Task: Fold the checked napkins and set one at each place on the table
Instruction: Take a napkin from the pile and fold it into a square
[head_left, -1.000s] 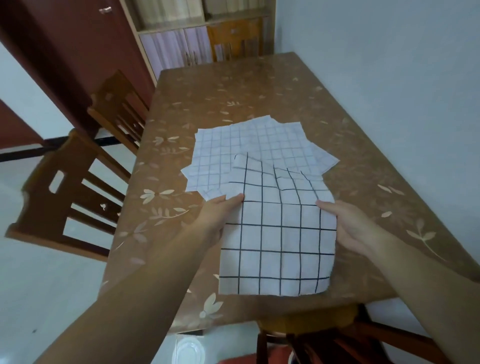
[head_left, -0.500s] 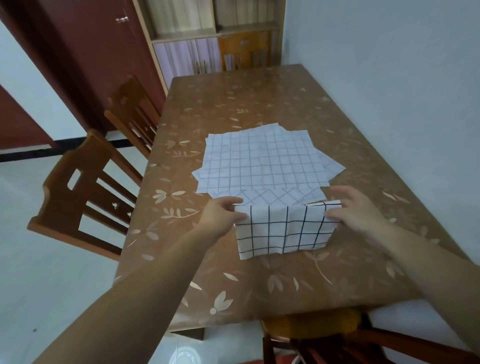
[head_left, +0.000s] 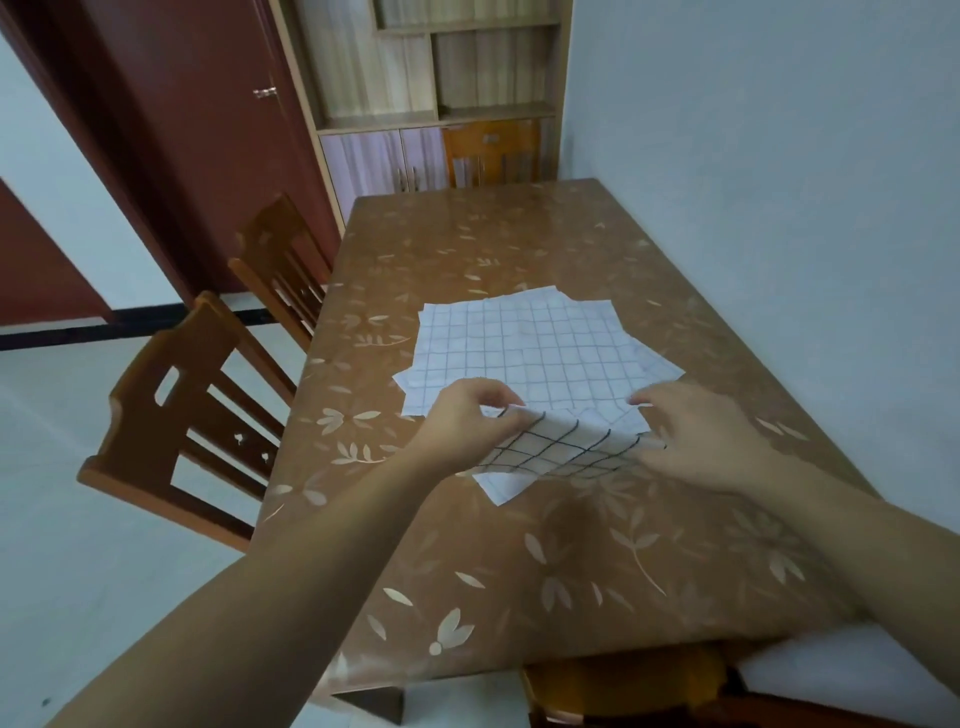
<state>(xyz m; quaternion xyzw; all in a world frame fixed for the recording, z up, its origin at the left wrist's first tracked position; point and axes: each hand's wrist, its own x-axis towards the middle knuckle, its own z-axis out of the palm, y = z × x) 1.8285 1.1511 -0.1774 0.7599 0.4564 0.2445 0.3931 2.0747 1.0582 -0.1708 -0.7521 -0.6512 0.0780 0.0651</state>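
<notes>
Door (head_left: 197, 130): we see a dark red door at 10 o'clock in the view, behind the chairs.
Near chair (head_left: 171, 415): wooden, at the desk's 9 o'clock side, its slatted back towards us.
Far chair (head_left: 275, 260): a 2nd wooden chair at 11 o'clock from the near one, tucked against the same desk edge.
Cabinet (head_left: 431, 104): open shelves above pale doors, past the desk's 12 o'clock end.
Desk (head_left: 519, 239): brown and glossy with a pale leaf print, running away from us.
Left hand (head_left: 462, 421): its curled fingers (head_left: 493, 397) pinch the 9 o'clock end of the folded napkin.
Folded napkin (head_left: 561, 447): white with dark checks, doubled over and held between our 2 hands. Its 12 o'clock edge is lifted, and 1 corner lies on the desk at 6 o'clock.
Napkin stack (head_left: 535, 353): several flat checked napkins, fanned loosely, at 12 o'clock from the folded napkin; the lifted edge overlaps the stack's near border.
Right hand (head_left: 701, 441): it holds the napkin's 3 o'clock end between thumb and bent fingers (head_left: 644, 402).
3rd chair (head_left: 623, 686): its wooden top shows under the desk's 6 o'clock edge.
Wall (head_left: 779, 130): plain and pale, along the desk's 3 o'clock side.
</notes>
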